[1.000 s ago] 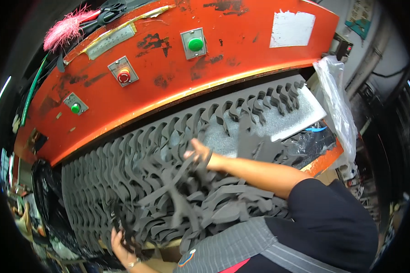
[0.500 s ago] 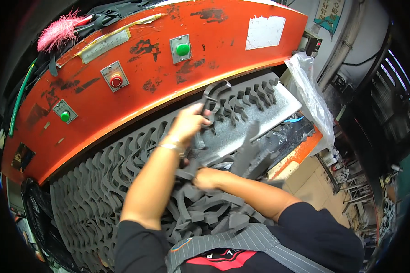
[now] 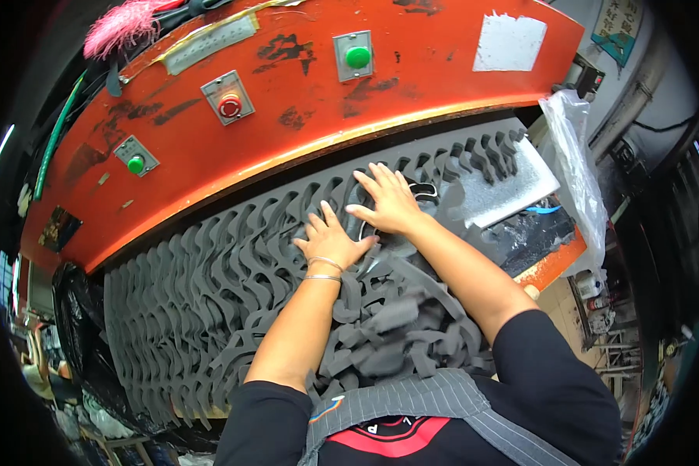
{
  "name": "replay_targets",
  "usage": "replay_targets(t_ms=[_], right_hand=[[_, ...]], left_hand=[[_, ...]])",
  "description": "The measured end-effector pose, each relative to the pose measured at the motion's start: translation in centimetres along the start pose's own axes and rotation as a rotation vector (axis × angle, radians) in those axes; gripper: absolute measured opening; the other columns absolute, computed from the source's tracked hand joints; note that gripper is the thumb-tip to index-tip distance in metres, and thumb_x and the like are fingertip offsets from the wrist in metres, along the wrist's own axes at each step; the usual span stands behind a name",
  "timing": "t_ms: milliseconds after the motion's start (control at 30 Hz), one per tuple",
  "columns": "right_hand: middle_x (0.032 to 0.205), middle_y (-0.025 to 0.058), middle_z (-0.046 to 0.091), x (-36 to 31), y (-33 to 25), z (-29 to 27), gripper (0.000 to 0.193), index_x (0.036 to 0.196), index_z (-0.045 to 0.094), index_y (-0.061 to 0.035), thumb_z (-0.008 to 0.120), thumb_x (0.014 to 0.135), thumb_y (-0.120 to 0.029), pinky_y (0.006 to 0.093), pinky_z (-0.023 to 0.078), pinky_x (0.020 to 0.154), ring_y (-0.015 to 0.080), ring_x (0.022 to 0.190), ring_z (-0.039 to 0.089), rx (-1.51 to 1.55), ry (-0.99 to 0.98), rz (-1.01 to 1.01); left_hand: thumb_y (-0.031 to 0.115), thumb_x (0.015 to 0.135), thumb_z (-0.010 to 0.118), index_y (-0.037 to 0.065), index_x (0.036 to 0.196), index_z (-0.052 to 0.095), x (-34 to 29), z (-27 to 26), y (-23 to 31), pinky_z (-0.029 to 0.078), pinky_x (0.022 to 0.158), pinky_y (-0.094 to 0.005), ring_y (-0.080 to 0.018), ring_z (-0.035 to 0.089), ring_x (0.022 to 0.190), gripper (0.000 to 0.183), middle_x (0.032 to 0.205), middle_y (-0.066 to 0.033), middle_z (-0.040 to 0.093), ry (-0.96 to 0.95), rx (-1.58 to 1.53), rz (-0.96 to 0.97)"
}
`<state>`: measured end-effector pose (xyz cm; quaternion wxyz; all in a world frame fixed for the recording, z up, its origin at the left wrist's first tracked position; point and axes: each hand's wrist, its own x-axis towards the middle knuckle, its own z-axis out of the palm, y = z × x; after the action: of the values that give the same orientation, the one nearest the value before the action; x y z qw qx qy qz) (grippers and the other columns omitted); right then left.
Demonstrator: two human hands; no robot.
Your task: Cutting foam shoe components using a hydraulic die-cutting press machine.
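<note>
A thick dark grey foam sheet (image 3: 198,291), cut through in rows of wavy shapes, lies across the machine bed. My left hand (image 3: 330,239) rests on it near the middle, fingers spread. Just right of it my right hand (image 3: 391,203) lies flat on the foam's far part, fingers also apart. By my right wrist a curved band-like frame (image 3: 425,193) with a shiny edge shows; my hands hide part of it. Nearer my body, loose curved foam pieces (image 3: 396,330) sit in a heap, some blurred by motion.
Beyond the foam rises an orange machine front (image 3: 303,101) with a red push button (image 3: 230,106) and green ones. A pale board (image 3: 512,190) shows at the right, beside clear plastic sheeting (image 3: 575,163). A black plastic bag (image 3: 78,334) hangs at the left.
My left hand has let go of the dark curved frame and opened on the foam. My right hand has moved from the loose pieces to the far part of the sheet. The view has shifted.
</note>
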<state>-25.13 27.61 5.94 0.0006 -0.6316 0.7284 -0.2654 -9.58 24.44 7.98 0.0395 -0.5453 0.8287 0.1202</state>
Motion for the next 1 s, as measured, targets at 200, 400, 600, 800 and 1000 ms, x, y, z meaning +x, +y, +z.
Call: replay_targets(t_ms=[200, 400, 600, 800, 1000], right_hand=[[0.155, 0.0158, 0.023, 3.6, -1.4, 3.4, 0.078, 0.147, 0.035, -0.0262, 0.046, 0.083, -0.07, 0.0547, 0.01, 0.115, 0.033, 0.146, 0.013, -0.131, -0.164, 0.044], [0.154, 0.0143, 0.026, 4.2, 0.3, 3.6, 0.078, 0.146, 0.037, -0.0278, 0.048, 0.082, -0.071, 0.0546, 0.012, 0.115, 0.0321, 0.145, 0.015, -0.119, -0.156, -0.017], [0.152, 0.0139, 0.031, 4.2, -0.3, 3.5, 0.078, 0.144, 0.039, -0.0293, 0.054, 0.079, -0.07, 0.0536, 0.014, 0.114, 0.031, 0.144, 0.02, -0.098, -0.098, -0.027], [0.155, 0.0127, 0.024, 3.8, 1.6, 1.7, 0.079, 0.147, 0.035, -0.0269, 0.057, 0.079, -0.062, 0.0506, 0.01, 0.117, 0.0288, 0.146, 0.014, -0.113, -0.128, 0.123], [0.157, 0.016, 0.018, 2.6, -0.1, 2.3, 0.084, 0.149, 0.032, -0.0205, 0.054, 0.081, -0.064, 0.0615, 0.01, 0.112, 0.0356, 0.146, 0.006, -0.143, -0.137, 0.126]], left_hand=[[0.058, 0.062, 0.079, 0.007, 0.152, 0.005, -0.1, 0.4, -2.3, 0.038, 0.098, -0.0542, -0.0287, 0.045, 0.127, 0.128, 0.137, -0.0147, 0.045, -0.096, -0.054, -0.011], [0.04, 0.069, 0.079, 0.007, 0.152, 0.003, 0.5, 0.7, -1.9, 0.042, 0.097, -0.048, -0.0314, 0.049, 0.125, 0.117, 0.134, -0.018, 0.048, -0.125, -0.044, -0.001], [0.03, 0.071, 0.077, 0.002, 0.137, 0.037, -1.1, 0.8, -4.1, 0.049, 0.09, -0.0413, -0.0355, 0.062, 0.106, 0.082, 0.114, -0.0227, 0.063, -0.12, -0.149, -0.086], [0.038, 0.074, 0.062, 0.005, 0.104, 0.066, -13.3, 0.4, -8.2, 0.049, 0.086, -0.0451, -0.0363, 0.064, 0.099, 0.045, 0.099, -0.0202, 0.068, -0.323, -0.123, -0.113], [0.036, 0.066, 0.08, 0.005, 0.147, 0.026, -11.7, -2.7, -5.3, 0.036, 0.1, -0.0509, -0.0367, 0.036, 0.131, 0.102, 0.14, -0.0216, 0.039, 0.201, 0.148, 0.107]])
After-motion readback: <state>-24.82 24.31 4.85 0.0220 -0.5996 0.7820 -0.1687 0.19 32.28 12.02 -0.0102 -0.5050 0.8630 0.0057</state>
